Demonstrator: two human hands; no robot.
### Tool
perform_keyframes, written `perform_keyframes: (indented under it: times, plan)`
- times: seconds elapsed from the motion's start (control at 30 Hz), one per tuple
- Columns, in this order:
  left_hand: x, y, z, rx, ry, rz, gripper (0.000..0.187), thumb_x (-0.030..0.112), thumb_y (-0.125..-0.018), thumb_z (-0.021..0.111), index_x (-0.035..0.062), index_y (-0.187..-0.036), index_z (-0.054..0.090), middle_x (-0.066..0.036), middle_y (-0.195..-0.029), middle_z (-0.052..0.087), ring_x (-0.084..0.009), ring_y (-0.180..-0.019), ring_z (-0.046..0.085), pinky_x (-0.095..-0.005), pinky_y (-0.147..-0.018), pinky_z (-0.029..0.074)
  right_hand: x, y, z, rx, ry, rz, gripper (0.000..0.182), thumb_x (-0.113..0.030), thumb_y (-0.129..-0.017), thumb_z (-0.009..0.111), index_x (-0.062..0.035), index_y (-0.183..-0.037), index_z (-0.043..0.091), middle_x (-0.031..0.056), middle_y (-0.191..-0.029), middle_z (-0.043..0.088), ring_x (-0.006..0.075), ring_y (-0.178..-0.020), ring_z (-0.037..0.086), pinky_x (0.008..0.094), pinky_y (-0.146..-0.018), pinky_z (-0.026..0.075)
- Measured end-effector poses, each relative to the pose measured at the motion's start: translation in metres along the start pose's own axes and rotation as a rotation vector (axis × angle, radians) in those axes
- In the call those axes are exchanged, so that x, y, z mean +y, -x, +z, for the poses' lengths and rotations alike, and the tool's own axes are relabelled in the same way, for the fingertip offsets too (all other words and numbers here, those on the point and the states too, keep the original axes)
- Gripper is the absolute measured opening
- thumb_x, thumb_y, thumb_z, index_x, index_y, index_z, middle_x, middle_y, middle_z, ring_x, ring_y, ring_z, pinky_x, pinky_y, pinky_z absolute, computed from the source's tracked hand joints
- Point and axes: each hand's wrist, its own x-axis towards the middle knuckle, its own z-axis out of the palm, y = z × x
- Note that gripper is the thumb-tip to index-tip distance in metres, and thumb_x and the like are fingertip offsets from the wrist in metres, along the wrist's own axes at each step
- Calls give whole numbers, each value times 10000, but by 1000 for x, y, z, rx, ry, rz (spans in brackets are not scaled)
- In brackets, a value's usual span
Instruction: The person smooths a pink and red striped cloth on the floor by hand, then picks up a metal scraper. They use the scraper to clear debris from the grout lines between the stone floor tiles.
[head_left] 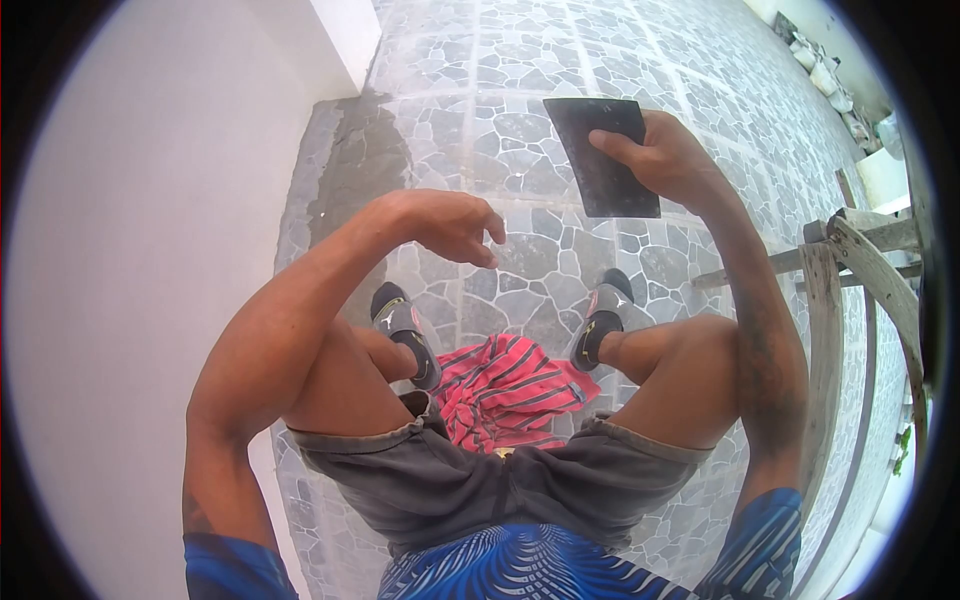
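My right hand (657,158) grips a thin black rectangular sheet (600,165), thumb pressed on its upper face and the other fingers hidden underneath. It is held above the tiled floor (530,255), away from my body. My left hand (455,226) hangs in the air over the floor to the left, fingers loosely bent and apart, with nothing visible in it. Below, between my shoes, a red striped cloth (505,390) lies crumpled on the tiles. A dark grey patch (360,160) runs along the floor's left edge.
A white wall (150,250) rises close on my left, with a corner jutting out ahead. On the right stands a wooden frame (822,330) of rough planks. Several bags (825,78) sit along the far right wall. My shoes (405,325) rest on the tiles.
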Motion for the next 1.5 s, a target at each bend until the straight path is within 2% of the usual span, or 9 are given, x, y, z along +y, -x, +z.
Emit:
perform_keyframes:
  times: [0.47,1.5]
  plan:
    - [-1,1,-2,-39,6,-6,499,383,-956,694,36,-1314,696,-204,-1186,749,-346,-1087,721,-423,-949,555,-5,4,-2,-15,14,33,386,-335,-1026,675,-3,-1215,729,88,-969,771,161,-864,709,332,-801,558]
    - [-1,3,1,-14,2,-25,516,371,-955,692,33,-1345,675,-208,-1177,748,-342,-1083,722,-429,-957,549,-1,6,-3,15,48,11,400,-341,-1027,675,13,-1204,728,100,-941,771,174,-839,715,336,-785,565]
